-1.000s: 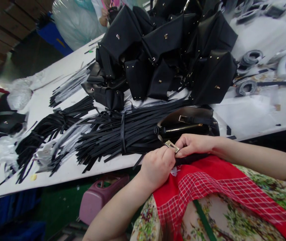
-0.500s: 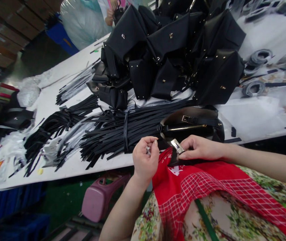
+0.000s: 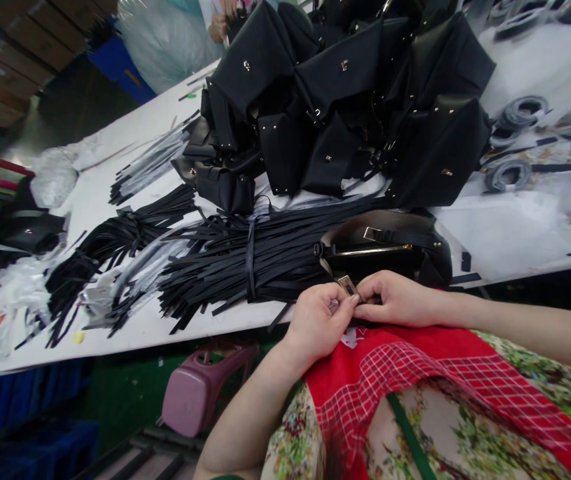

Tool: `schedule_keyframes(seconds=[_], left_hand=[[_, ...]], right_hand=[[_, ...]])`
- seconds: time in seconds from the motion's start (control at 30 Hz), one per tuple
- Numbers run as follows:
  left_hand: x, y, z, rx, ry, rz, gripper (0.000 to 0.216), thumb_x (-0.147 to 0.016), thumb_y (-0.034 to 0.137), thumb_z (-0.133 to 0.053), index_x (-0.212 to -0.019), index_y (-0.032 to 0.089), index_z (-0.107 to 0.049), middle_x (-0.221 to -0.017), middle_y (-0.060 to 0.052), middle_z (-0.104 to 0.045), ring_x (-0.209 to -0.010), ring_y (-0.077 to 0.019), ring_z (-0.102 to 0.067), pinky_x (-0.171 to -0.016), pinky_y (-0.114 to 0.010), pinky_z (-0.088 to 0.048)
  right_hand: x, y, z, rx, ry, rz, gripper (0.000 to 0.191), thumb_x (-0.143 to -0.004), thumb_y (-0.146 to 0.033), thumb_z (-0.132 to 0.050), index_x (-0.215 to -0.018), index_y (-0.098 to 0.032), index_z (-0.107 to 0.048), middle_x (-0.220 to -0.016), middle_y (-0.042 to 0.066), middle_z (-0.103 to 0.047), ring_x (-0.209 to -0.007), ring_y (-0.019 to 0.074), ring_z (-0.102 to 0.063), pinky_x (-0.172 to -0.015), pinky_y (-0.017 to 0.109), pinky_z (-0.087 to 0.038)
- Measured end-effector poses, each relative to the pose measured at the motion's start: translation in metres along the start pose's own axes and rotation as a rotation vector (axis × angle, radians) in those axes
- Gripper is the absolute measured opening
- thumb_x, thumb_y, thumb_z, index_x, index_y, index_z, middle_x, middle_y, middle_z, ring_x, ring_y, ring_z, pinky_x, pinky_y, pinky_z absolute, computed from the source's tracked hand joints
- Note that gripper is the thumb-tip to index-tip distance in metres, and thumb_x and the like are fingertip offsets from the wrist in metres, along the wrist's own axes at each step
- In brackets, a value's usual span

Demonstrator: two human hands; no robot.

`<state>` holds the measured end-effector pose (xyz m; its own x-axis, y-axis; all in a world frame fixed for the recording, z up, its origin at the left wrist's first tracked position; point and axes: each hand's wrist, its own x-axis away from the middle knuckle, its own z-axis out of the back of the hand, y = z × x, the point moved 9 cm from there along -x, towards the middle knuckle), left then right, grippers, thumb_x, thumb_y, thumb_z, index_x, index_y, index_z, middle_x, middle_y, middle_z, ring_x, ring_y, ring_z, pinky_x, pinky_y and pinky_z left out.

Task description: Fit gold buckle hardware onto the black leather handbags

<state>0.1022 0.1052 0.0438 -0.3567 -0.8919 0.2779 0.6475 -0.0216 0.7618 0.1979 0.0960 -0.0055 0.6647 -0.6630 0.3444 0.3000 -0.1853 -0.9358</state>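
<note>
Change: left hand (image 3: 318, 320), which half a second ago was lifted clear to the left with a small bright piece pinched in its fingertips, is back against the right hand (image 3: 395, 300); the two now meet at the metal clasp (image 3: 348, 285).
Meaning: small piece appears to have been brought to the clasp, so the fitting work looks to be at the joining stage; I cannot tell whether it is seated.
Left hand: curled, thumb and forefinger pinching something small and shiny just beside the clasp; forearm rises from the lower left.
Right hand: fingers bent, tips gripping the strap end that carries the clasp; forearm runs in from the right, over a red checked apron (image 3: 390, 380).
Clasp: at the near edge of the white surface (image 3: 130, 333), just in front of a black handbag (image 3: 385, 250).
Around: tied bundle of black straps (image 3: 250, 257) to the left; heap of black bags (image 3: 345, 100) behind.
</note>
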Motion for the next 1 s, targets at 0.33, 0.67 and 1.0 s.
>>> schedule_keyframes(seconds=[0.33, 0.67, 1.0], left_hand=[[0.008, 0.039, 0.006, -0.396, 0.076, -0.325, 0.022, -0.084, 0.015, -0.051, -0.062, 0.017, -0.054, -0.060, -0.001, -0.057, -0.055, -0.0125, -0.050, -0.052, -0.024, -0.037], [-0.005, -0.044, 0.023, 0.453, 0.165, 0.174, 0.037, -0.088, 0.048, -0.055, -0.070, 0.016, -0.059, -0.051, 0.006, -0.043, -0.045, -0.0063, -0.034, -0.046, -0.020, -0.030], [-0.014, -0.033, 0.022, 0.225, 0.071, 0.097, 0.025, -0.091, 0.032, -0.053, -0.096, 0.018, -0.073, -0.070, -0.001, -0.068, -0.063, -0.0124, -0.060, -0.061, -0.022, -0.046]], right_hand=[[-0.002, -0.003, -0.001, 0.055, 0.021, -0.001, 0.032, -0.083, -0.038, -0.057, -0.067, -0.013, -0.068, -0.063, 0.002, -0.060, -0.057, 0.0115, -0.046, -0.052, 0.023, -0.035], [0.001, 0.002, 0.002, -0.047, 0.007, -0.057, 0.042, -0.082, -0.053, -0.062, -0.078, -0.012, -0.072, -0.066, 0.001, -0.059, -0.058, 0.0113, -0.045, -0.054, 0.023, -0.036], [0.003, -0.014, 0.001, -0.073, 0.006, 0.031, 0.048, -0.091, -0.055, -0.048, -0.078, -0.014, -0.067, -0.070, 0.001, -0.058, -0.063, 0.0127, -0.048, -0.059, 0.025, -0.038]])
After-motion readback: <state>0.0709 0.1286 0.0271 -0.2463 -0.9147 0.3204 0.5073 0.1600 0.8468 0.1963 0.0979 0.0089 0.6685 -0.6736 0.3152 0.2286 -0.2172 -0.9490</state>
